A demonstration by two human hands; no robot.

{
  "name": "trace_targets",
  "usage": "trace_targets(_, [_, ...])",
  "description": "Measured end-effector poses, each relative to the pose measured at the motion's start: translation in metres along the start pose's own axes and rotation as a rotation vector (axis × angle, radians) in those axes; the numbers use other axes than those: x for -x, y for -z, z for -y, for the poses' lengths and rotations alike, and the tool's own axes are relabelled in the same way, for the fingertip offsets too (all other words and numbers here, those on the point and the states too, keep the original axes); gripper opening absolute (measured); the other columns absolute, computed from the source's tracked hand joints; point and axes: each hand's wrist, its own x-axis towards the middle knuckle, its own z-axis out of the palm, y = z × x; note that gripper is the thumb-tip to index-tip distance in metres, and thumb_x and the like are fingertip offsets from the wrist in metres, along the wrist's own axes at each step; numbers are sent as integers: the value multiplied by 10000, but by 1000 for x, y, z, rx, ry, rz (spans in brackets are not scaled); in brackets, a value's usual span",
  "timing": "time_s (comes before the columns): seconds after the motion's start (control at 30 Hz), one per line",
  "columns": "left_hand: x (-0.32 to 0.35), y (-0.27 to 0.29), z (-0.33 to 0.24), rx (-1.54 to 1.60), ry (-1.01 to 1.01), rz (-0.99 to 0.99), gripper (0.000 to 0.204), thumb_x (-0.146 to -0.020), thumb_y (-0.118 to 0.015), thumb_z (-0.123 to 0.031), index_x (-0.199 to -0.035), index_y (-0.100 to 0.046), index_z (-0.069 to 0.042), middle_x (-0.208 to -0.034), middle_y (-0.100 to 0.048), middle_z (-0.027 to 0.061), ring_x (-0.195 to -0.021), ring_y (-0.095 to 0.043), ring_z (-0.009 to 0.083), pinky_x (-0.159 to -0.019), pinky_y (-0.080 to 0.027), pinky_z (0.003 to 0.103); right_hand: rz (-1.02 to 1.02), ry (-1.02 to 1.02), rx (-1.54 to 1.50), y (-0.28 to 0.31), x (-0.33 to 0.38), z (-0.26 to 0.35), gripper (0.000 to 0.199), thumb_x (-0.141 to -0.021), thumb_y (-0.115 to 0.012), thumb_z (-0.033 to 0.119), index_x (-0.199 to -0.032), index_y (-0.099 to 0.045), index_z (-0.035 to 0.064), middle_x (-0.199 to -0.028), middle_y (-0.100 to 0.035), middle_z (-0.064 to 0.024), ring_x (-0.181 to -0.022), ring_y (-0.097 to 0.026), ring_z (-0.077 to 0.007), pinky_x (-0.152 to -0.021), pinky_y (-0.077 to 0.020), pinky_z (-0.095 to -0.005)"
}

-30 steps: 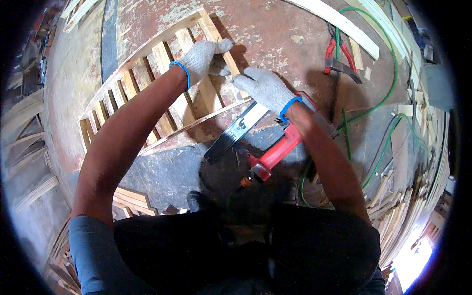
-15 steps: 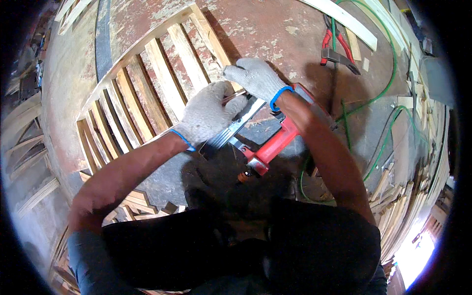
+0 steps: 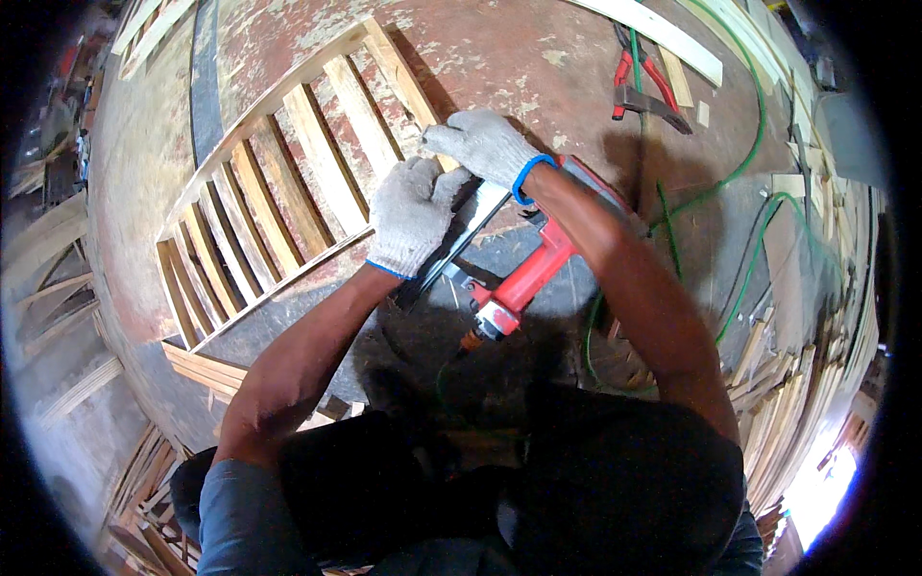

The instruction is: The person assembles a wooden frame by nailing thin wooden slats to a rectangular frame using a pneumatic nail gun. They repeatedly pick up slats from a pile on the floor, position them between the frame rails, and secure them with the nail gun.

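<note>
A slatted wooden frame [image 3: 317, 158] lies on the floor ahead, running from the far middle to the left. At its right end both my gloved hands work close together. My left hand [image 3: 413, 216] is closed at the near corner, thumb against bent fingers; what it pinches is hidden. Over the end slat, my right hand [image 3: 485, 149] bends its fingers down, closed on the wood. Below the right wrist a red nail gun [image 3: 533, 274] lies on the floor, partly covered by my right forearm. Its long metal magazine [image 3: 471, 226] reaches up beside my left hand.
Red-handled pliers [image 3: 622, 82] and a dark hammer head [image 3: 653, 108] lie at the far right, near a pale board [image 3: 663, 38]. A green hose [image 3: 759, 144] loops along the right. Stacked wood strips [image 3: 783, 422] stand at the right; more wood pieces [image 3: 206, 370] lie at the left.
My left hand has turned more upright and its fingers have closed further at the corner. My right hand stays over the end slat. The whole view has shifted slightly.
</note>
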Motion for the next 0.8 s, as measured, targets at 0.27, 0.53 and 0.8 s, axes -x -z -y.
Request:
trace_targets(0.27, [0,-2,0,24,-23,-34,400,-926,-705,-332,-752,-572,3,-752,-557,196,-723,-577,389,-671,-459,458,21,-1,22,1,-4,-2,736,-882,-575,685,-834,-714,-37,-832,-676,-293,-827,-675,-432,-790,-509,-505])
trace_targets(0.53, [0,-3,-3,2,16,4,380,-928,-698,-333,-762,-599,-5,-738,-570,190,-745,-587,391,-685,-458,471,-16,28,5,2,1,0,703,-868,-602,657,-812,-707,-36,-782,-670,-278,-774,-672,-420,-741,-508,-500])
trace_targets(0.8, [4,3,-1,10,-44,1,359,-959,-630,-341,-815,-663,-14,-799,-617,204,-809,-602,410,-730,-467,520,-63,75,97,-1,-2,-1,749,-847,-583,687,-806,-722,-48,-784,-673,-296,-781,-678,-447,-753,-508,-524])
